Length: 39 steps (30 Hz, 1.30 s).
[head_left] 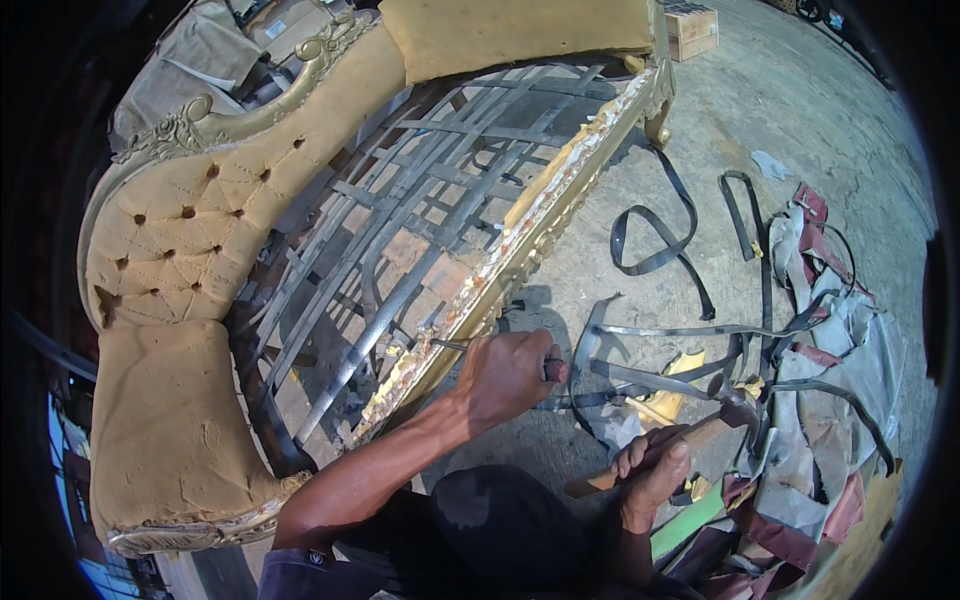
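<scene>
My left hand (505,375) is closed around a red-handled tool with a thin metal shaft (447,344), like a screwdriver or narrow chisel. Its shaft points left, onto the torn upper edge of a gold carved sofa rail (540,225). Scraps of yellow foam and splintered material cling along that edge. In my right hand (655,468) is a hammer (700,432), gripped by its wooden handle, with the head out to the right, away from the rail. Grey webbing straps (400,225) cross the open seat frame, some slack or loose.
Tufted tan foam (185,225) covers the sofa's curved back, and a foam pad (180,420) its near end. Loose black straps (655,262) lie curled on the concrete floor. To the right is a heap of torn grey and maroon fabric (835,400). A wooden crate (692,32) stands far off.
</scene>
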Motion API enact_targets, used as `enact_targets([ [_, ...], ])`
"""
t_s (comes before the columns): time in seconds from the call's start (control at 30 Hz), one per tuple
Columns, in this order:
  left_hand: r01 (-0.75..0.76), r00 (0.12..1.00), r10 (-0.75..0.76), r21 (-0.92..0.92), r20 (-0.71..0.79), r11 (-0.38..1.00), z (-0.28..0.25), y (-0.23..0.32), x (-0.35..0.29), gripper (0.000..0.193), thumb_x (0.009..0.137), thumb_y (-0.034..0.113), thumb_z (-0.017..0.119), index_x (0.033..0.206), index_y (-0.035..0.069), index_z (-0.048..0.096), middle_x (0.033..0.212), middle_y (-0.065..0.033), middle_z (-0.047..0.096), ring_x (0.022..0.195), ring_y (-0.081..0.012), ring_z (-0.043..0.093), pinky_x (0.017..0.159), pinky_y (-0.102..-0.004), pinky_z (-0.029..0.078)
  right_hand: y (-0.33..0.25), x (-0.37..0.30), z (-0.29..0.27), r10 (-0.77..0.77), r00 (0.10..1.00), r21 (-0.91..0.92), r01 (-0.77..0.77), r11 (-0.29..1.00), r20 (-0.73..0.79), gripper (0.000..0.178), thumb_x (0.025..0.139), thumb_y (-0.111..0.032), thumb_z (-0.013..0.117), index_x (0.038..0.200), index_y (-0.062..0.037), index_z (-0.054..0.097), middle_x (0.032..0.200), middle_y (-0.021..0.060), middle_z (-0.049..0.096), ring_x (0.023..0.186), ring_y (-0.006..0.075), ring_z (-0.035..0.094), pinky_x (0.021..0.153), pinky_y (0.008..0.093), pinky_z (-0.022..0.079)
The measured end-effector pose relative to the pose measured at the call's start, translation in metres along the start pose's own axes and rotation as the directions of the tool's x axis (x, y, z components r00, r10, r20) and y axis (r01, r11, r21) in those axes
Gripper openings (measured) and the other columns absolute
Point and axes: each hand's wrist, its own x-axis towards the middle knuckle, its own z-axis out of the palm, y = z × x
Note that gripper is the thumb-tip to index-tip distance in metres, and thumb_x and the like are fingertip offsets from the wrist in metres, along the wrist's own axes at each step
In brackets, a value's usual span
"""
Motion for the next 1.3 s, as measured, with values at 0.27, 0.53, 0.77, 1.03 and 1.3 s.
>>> enact_targets([
  [0.27,0.041,0.996,-0.046,0.062,0.079,0.997,0.01,0.001,0.0,0.018,0.077,0.008,0.081,0.084,0.001,0.065,0.077,-0.0183,0.071,0.067,-0.0363,0.071,0.058,-0.0444,0.055,0.021,0.002,-0.002,-0.076,0.996,0.24,0.083,0.967,-0.035,0.048,0.1,-0.052,0.066,0.094,-0.0064,0.051,0.059,0.0083,0.052,0.047,0.0146,0.051,0.046,0.031,0.045],
  [0.53,0.02,0.998,-0.022,0.031,0.058,0.999,0.012,-0.001,0.006,0.023,0.079,0.013,0.082,0.085,0.0,0.064,0.073,-0.0185,0.07,0.064,-0.0381,0.07,0.058,-0.0459,0.055,0.059,-0.003,0.006,-0.118,0.993,0.375,0.11,0.92,-0.003,0.036,0.107,-0.038,0.057,0.103,-0.0028,0.058,0.06,0.0018,0.053,0.048,0.0088,0.05,0.043,0.0279,0.043],
  [0.77,-0.109,0.994,0.111,0.173,-0.001,0.979,0.011,0.005,0.0,0.025,0.085,0.02,0.08,0.083,0.002,0.063,0.067,-0.0146,0.067,0.06,-0.036,0.068,0.056,-0.0448,0.054,0.041,0.003,-0.002,0.202,0.979,-0.334,-0.181,0.925,0.03,0.026,0.107,-0.027,0.059,0.111,-0.0016,0.055,0.06,0.0009,0.05,0.044,0.0085,0.047,0.041,0.027,0.04],
  [1.03,-0.217,0.969,0.213,-0.016,-0.127,0.976,0.008,0.009,0.011,0.036,0.09,0.02,0.076,0.062,0.007,0.058,0.048,-0.0068,0.054,0.041,-0.0223,0.058,0.041,-0.037,0.046,0.014,0.019,-0.017,0.192,0.98,-0.546,-0.187,0.817,-0.049,0.03,0.103,-0.028,0.067,0.109,-0.0008,0.056,0.066,-0.0028,0.05,0.053,0.0051,0.047,0.046,0.0247,0.037],
  [1.3,-0.262,0.948,0.228,-0.141,-0.223,0.955,-0.027,0.012,0.002,0.041,0.086,0.007,0.074,0.054,0.007,0.048,0.046,-0.0057,0.043,0.037,-0.0201,0.043,0.04,-0.0379,0.033,-0.022,0.012,-0.044,0.235,0.971,-0.623,-0.207,0.754,-0.038,0.034,0.1,-0.033,0.072,0.099,-0.0012,0.059,0.068,-0.0005,0.056,0.054,0.0075,0.051,0.048,0.0268,0.04],
])
